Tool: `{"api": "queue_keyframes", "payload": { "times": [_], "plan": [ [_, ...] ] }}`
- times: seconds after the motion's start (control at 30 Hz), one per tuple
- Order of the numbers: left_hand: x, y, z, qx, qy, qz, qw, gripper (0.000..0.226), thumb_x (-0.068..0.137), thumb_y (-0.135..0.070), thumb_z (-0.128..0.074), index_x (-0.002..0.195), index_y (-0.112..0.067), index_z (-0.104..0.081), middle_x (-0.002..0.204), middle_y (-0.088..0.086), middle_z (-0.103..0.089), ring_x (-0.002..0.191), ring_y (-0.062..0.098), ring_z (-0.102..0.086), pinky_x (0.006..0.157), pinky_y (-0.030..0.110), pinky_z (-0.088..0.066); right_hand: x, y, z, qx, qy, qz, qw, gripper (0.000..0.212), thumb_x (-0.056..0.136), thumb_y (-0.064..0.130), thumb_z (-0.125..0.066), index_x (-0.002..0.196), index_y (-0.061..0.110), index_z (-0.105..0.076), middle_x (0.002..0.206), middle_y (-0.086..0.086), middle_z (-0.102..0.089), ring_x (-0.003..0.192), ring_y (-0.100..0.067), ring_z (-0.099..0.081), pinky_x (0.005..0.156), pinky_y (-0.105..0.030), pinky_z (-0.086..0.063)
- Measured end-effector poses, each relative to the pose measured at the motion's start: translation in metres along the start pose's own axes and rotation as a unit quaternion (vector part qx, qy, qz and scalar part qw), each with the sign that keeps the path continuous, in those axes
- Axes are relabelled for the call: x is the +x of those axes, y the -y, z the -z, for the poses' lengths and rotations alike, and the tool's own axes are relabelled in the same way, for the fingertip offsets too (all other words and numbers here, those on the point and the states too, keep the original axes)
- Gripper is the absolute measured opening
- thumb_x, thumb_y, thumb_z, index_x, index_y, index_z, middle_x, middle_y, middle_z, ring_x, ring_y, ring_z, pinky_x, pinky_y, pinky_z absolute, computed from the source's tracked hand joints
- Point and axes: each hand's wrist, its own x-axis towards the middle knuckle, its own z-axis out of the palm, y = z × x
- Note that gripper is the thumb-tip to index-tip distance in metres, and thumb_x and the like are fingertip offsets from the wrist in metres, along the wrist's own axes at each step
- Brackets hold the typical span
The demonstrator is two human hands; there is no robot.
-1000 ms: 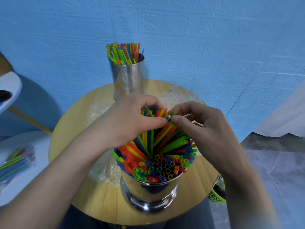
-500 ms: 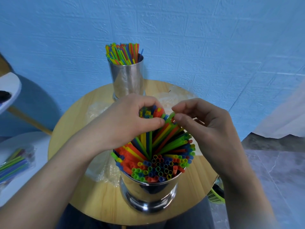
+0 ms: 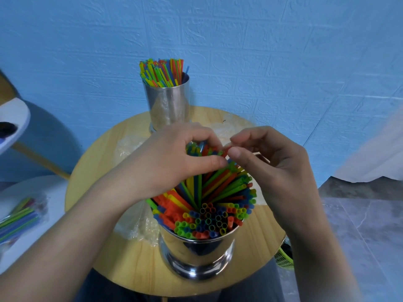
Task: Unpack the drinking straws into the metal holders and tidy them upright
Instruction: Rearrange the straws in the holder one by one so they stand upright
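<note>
Spare pack [image 3: 17,216]: a wrapped bundle of straws lies on the white surface at far left, unopened as far as I can tell, so unpacking is likely unfinished.
Left hand [image 3: 172,158]: its fingers are curled around the far-leaning tops of the straws [image 3: 218,192] in the near holder [image 3: 196,256], thumb pressed against the bundle; the grip looks the same as a second ago.
Far holder [image 3: 169,103]: it stands at the back of the desk [image 3: 91,182], its straws upright and even (this one looks done).
Wrapper [image 3: 139,225]: clear empty plastic lies on the desk beside and behind the near holder.
Near holder's straws: the front ones stand upright with open ends showing; the back ones slant away from the camera towards both hands.
Right hand [image 3: 277,162]: thumb and forefinger are pinched on a straw tip at the top of the bundle, a little higher and further left than half a second ago.
Meaning: the change is small; I judge the person is gathering the slanted straws one by one, with tidying of this holder under way, not complete.
</note>
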Motion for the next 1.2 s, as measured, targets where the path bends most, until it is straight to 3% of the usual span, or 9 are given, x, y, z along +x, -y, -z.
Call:
{"api": "queue_keyframes", "payload": {
  "times": [0.13,0.33,0.43,0.57,0.67,0.77,0.97,1.07,1.2],
  "plan": [
    [-0.002,0.0,0.001,-0.004,0.006,0.0,1.0,0.017,0.081,-0.05,-0.075,0.09,-0.036,-0.073,0.095,-0.015,-0.068,0.095,0.003,-0.062,0.085,0.029,-0.047,-0.001,0.0,0.003,-0.026,0.016,-0.017,0.999,0.012,0.091,0.015,-0.076,0.092,0.026,-0.077,0.087,0.005,-0.073,0.087,-0.024,-0.062,0.076,-0.039,-0.054],
    [-0.003,-0.002,0.002,0.01,0.003,0.001,1.0,0.022,0.076,-0.057,-0.074,0.091,-0.04,-0.073,0.097,-0.019,-0.066,0.097,-0.002,-0.06,0.078,0.021,-0.04,0.001,-0.001,0.002,-0.042,0.015,-0.01,0.999,0.004,0.087,0.027,-0.078,0.084,0.03,-0.078,0.084,0.009,-0.07,0.083,-0.022,-0.061,0.073,-0.036,-0.05],
    [-0.004,-0.003,0.003,0.033,-0.025,-0.046,0.998,0.031,0.076,-0.062,-0.077,0.101,-0.043,-0.073,0.109,-0.022,-0.064,0.11,-0.004,-0.056,0.09,0.019,-0.041,0.001,0.002,0.002,-0.035,0.002,0.0,0.999,0.004,0.084,0.03,-0.076,0.084,0.026,-0.077,0.081,0.014,-0.066,0.082,-0.019,-0.06,0.073,-0.033,-0.048],
    [-0.004,-0.008,0.005,0.053,-0.077,-0.106,0.99,0.016,0.08,-0.052,-0.073,0.091,-0.041,-0.075,0.112,-0.023,-0.064,0.114,-0.004,-0.054,0.095,0.013,-0.036,-0.001,0.009,0.002,-0.023,-0.019,0.034,0.999,0.007,0.085,0.031,-0.078,0.087,0.024,-0.076,0.083,0.009,-0.069,0.081,-0.028,-0.06,0.072,-0.04,-0.049],
    [-0.001,-0.013,0.008,-0.045,-0.1,-0.126,0.986,0.007,0.082,-0.037,-0.077,0.088,-0.035,-0.074,0.098,-0.013,-0.072,0.096,0.003,-0.066,0.087,0.021,-0.048,-0.001,0.01,0.002,-0.03,-0.034,0.035,0.998,0.009,0.086,0.033,-0.076,0.092,0.025,-0.076,0.091,0.008,-0.073,0.085,-0.028,-0.062,0.075,-0.041,-0.052],
    [0.0,-0.014,0.017,-0.218,-0.188,-0.118,0.951,0.01,0.086,-0.024,-0.074,0.086,-0.034,-0.074,0.087,-0.008,-0.075,0.078,0.013,-0.068,0.072,0.036,-0.056,-0.003,0.006,0.004,-0.049,-0.019,0.014,0.999,0.01,0.086,0.034,-0.074,0.094,0.028,-0.075,0.094,0.012,-0.073,0.081,-0.012,-0.06,0.072,-0.031,-0.052],
    [-0.002,-0.013,0.028,-0.38,-0.288,-0.082,0.875,0.007,0.102,-0.018,-0.059,0.097,-0.021,-0.064,0.087,-0.008,-0.068,0.073,0.012,-0.066,0.073,0.026,-0.055,-0.004,0.003,0.003,-0.082,0.022,0.015,0.996,0.02,0.089,0.033,-0.076,0.108,0.037,-0.074,0.103,0.009,-0.073,0.089,-0.02,-0.06,0.077,-0.046,-0.053],
    [-0.002,-0.011,0.026,-0.426,-0.306,-0.047,0.85,0.007,0.103,-0.017,-0.057,0.097,-0.019,-0.06,0.086,-0.005,-0.068,0.073,0.013,-0.068,0.073,0.025,-0.056,-0.005,0.005,0.001,-0.066,0.01,0.038,0.997,0.02,0.093,0.017,-0.075,0.106,0.033,-0.075,0.094,0.005,-0.075,0.088,-0.024,-0.065,0.077,-0.048,-0.054],
    [-0.002,-0.001,0.022,-0.361,-0.258,0.042,0.895,0.014,0.1,-0.017,-0.06,0.087,-0.021,-0.064,0.081,-0.002,-0.072,0.076,0.016,-0.07,0.072,0.028,-0.058,-0.004,0.009,0.004,0.082,-0.079,0.05,0.992,0.008,0.09,0.016,-0.074,0.096,0.021,-0.076,0.081,-0.004,-0.077,0.072,-0.01,-0.064,0.069,-0.021,-0.048]
  ]
}}
